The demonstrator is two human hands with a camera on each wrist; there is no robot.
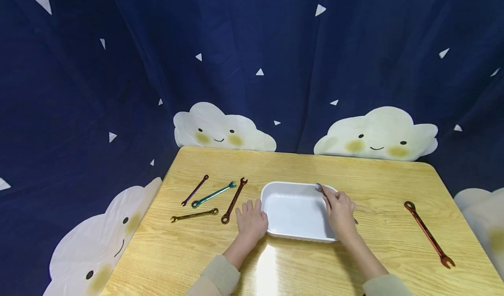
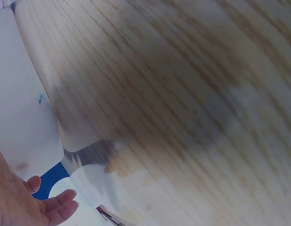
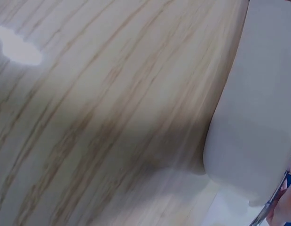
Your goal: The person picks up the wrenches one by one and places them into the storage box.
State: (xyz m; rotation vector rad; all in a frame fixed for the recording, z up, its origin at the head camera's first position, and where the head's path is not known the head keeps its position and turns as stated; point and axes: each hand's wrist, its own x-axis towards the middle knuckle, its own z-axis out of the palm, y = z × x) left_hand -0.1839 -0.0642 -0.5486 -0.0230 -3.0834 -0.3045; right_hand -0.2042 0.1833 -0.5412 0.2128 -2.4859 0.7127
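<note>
A person is working at a wooden table [image 1: 271, 167], both forearms reaching in from below in light sleeves [image 1: 222, 274]. A white tray [image 1: 297, 215] is sitting near the middle of the table, between the two hands.

The right hand [image 1: 340, 210] is gripping a wrench [image 1: 318, 187], its fingers wrapping round the shaft over the tray's right rim. One metallic end of this wrench is poking out above the tray's far right corner; the other is showing just past the hand, outside the tray. The left hand [image 1: 251, 219] is lying at the tray's left edge, its fingers pointing forward, fairly straight and holding no tool; its thumb side is meeting the rim.

Four more wrenches are lying left of the tray. A brown wrench [image 1: 234, 200] is slanting nearest the left hand; a teal wrench [image 1: 214, 194] and a purple wrench [image 1: 195, 190] are lying farther left, with a gold wrench [image 1: 194, 215] stretching below them. Well apart, near the table's right edge, a red wrench [image 1: 427, 233] is lying diagonally.

Behind the table, a navy curtain [image 1: 236, 33] is hanging, showing white triangles and smiling clouds [image 1: 220, 127]. The right wrist view is showing mostly tabletop, the tray's outer wall and a sliver of the right hand.
</note>
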